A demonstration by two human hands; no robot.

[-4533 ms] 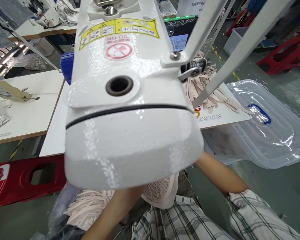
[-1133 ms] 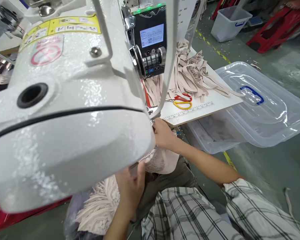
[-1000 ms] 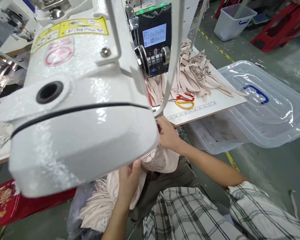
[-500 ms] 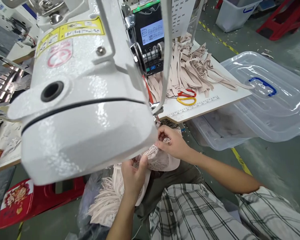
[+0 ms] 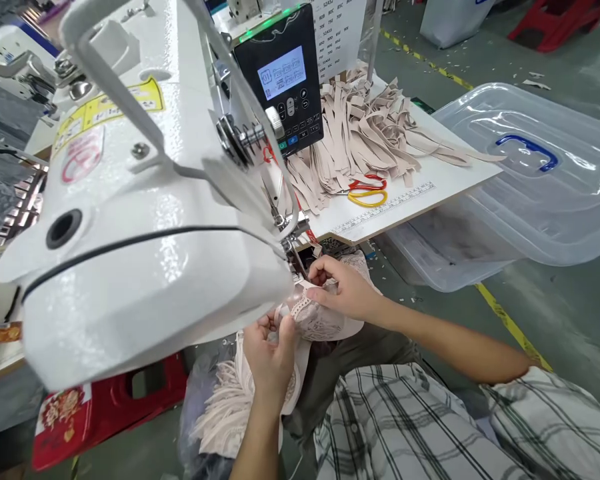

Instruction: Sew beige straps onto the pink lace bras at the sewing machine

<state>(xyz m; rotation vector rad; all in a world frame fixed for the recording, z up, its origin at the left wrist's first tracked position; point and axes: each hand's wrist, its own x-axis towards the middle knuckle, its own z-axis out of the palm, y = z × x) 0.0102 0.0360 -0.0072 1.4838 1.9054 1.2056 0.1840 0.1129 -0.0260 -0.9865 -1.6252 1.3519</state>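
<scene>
A pale pink lace bra [image 5: 325, 320] lies under the needle end of a white sewing machine [image 5: 165, 280]. My right hand [image 5: 343, 287] pinches the bra's edge just in front of the presser foot, thumb and fingers together. To its left, my left hand [image 5: 273, 343] grips the lace trim of the same bra between thumb and fingers. Part of the fabric under the machine head is hidden. More pale pink lace pieces [image 5: 225, 413] hang in a bunch below my left hand.
Beige fabric strips [image 5: 360, 133] are heaped on the white table [image 5: 395, 207], with red-and-yellow scissors [image 5: 367, 191] beside them. A control panel [image 5: 283, 80] stands behind the machine. Clear plastic bin and lid [image 5: 540, 200] sit at right; a red stool [image 5: 105, 407] at lower left.
The camera view has shifted, showing more of the control panel and needle area. Both hands keep their grip on the bra, with little movement relative to it.
</scene>
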